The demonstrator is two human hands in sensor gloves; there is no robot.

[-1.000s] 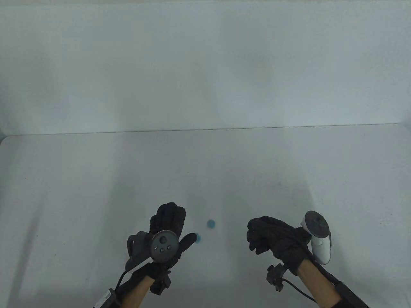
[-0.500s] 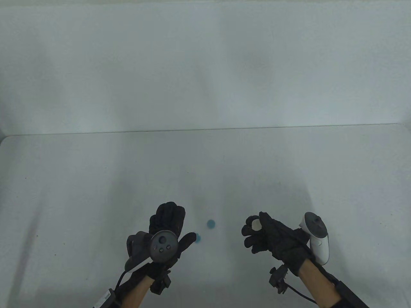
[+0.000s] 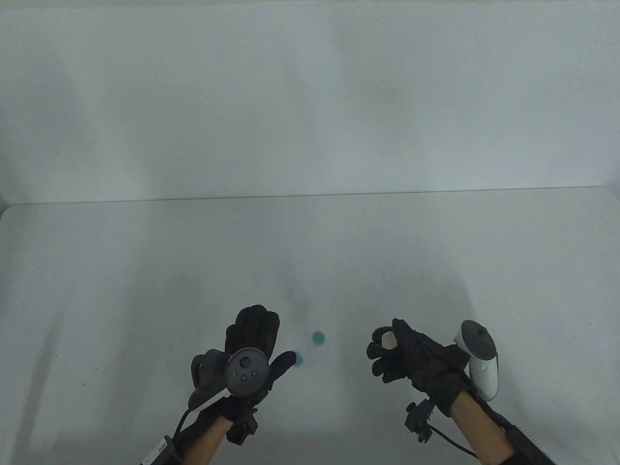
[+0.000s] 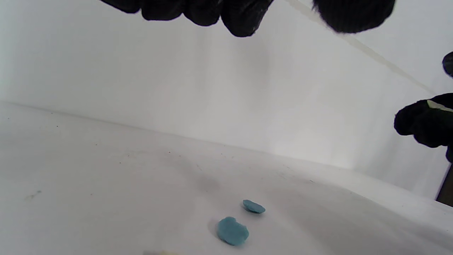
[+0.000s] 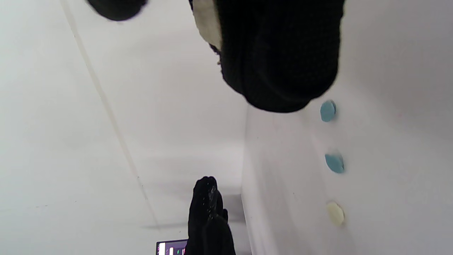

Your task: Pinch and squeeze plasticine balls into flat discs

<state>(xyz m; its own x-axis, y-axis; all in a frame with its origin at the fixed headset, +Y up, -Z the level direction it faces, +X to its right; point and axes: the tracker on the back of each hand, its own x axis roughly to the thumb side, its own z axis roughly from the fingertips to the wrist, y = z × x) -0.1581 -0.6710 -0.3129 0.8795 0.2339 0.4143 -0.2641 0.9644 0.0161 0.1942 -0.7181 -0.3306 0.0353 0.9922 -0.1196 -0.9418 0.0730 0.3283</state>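
My right hand (image 3: pixel 387 340) pinches a cream plasticine piece (image 3: pixel 388 338) between thumb and fingers, held above the table; the piece also shows in the right wrist view (image 5: pixel 206 22). My left hand (image 3: pixel 275 337) is open and empty, with its fingers stretched out over the table. Two flat blue discs lie between the hands: one (image 3: pixel 318 338) in the open, the other (image 3: pixel 299 360) at my left thumb tip. Both show in the left wrist view (image 4: pixel 253 206) (image 4: pixel 232 231). A cream disc (image 5: pixel 334 213) lies in line with them, hidden under my left hand in the table view.
The white table (image 3: pixel 145 290) ends at a far edge against a white wall (image 3: pixel 310 97). A small screen (image 5: pixel 171 247) shows at the bottom of the right wrist view.
My right hand has gone from a closed fist to a pinch that shows the cream piece between thumb and fingers. My left hand and the discs have not moved.
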